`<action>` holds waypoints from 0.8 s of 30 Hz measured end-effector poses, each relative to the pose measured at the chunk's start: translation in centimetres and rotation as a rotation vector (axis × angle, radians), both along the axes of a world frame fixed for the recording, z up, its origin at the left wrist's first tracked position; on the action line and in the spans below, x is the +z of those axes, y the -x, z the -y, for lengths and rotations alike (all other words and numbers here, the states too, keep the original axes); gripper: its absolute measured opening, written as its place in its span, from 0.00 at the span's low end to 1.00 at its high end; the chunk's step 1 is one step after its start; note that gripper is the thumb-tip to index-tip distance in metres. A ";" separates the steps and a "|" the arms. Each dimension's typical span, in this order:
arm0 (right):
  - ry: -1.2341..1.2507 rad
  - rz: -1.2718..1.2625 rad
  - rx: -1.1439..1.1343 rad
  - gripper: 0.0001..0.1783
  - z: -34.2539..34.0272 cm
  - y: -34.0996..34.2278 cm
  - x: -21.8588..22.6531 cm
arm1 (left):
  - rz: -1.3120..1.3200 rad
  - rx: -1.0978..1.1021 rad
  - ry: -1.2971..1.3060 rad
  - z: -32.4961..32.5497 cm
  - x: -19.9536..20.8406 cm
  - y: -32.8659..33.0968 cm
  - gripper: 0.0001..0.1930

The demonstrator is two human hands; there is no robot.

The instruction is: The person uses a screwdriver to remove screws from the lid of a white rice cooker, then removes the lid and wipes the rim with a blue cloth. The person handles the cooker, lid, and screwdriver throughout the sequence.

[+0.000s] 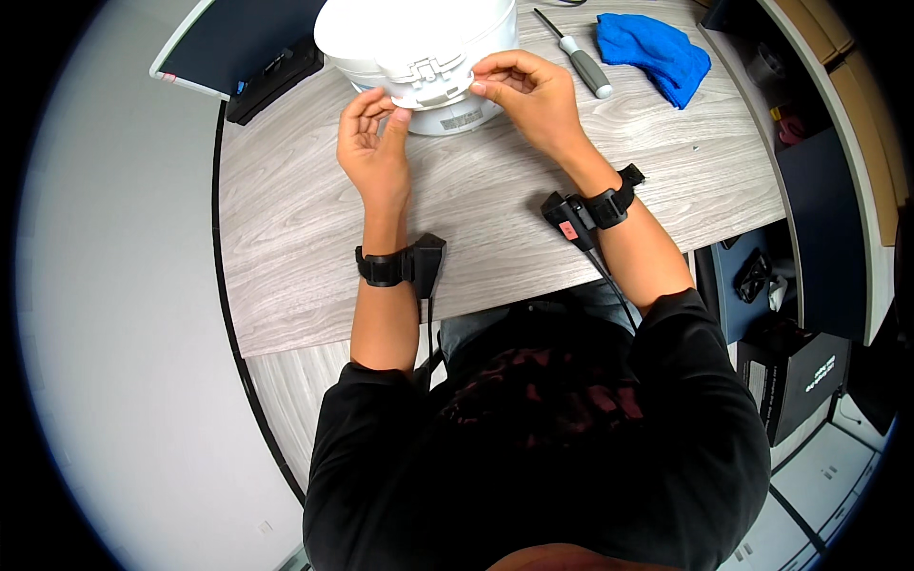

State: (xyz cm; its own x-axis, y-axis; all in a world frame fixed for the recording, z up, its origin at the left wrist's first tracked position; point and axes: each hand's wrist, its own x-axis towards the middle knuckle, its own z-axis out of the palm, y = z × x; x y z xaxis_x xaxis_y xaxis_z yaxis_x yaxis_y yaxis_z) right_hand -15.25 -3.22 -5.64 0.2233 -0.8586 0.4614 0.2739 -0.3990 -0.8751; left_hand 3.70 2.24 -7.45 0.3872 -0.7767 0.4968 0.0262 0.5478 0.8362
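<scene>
A rounded white plastic appliance (419, 24) stands at the far middle of the desk, cut off by the upper edge of the view. On its near side is a white plastic hinge-like piece (433, 93) with clips and slots. My left hand (376, 147) pinches the left end of this piece between thumb and fingers. At the right end, my right hand (538, 100) grips it the same way, thumb below and fingers curled above. Whether the piece is fixed to the appliance or loose, I cannot tell. A label (462, 121) shows on the appliance's wall beneath it.
Right of the appliance lies a grey-handled screwdriver (587, 71), with a crumpled blue cloth (652, 52) beyond it. A monitor (243, 43) stands at the far left. Shelves (828, 219) border the wood-grain desk (305, 209) on the right. Cables (609, 276) hang from both wrist straps.
</scene>
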 end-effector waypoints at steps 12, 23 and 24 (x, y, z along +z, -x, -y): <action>0.181 -0.089 -0.202 0.07 0.2 -0.6 -0.5 | 0.197 0.138 -0.037 0.1 0.7 0.6 0.10; 0.319 -0.140 -0.145 0.06 0.2 -0.3 -0.3 | 0.130 -0.037 0.026 -0.3 0.7 -0.7 0.09; 0.319 -0.162 -0.158 0.06 0.2 -0.3 -0.2 | 0.111 -0.035 0.009 -0.2 0.8 -0.6 0.09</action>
State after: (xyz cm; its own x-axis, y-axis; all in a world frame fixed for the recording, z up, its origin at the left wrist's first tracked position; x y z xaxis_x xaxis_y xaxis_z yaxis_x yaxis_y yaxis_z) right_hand -14.95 -3.40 -5.80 0.1923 -0.7073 0.6803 0.0557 -0.6842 -0.7271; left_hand 4.34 2.46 -6.70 0.3020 -0.7841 0.5423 -0.0464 0.5560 0.8299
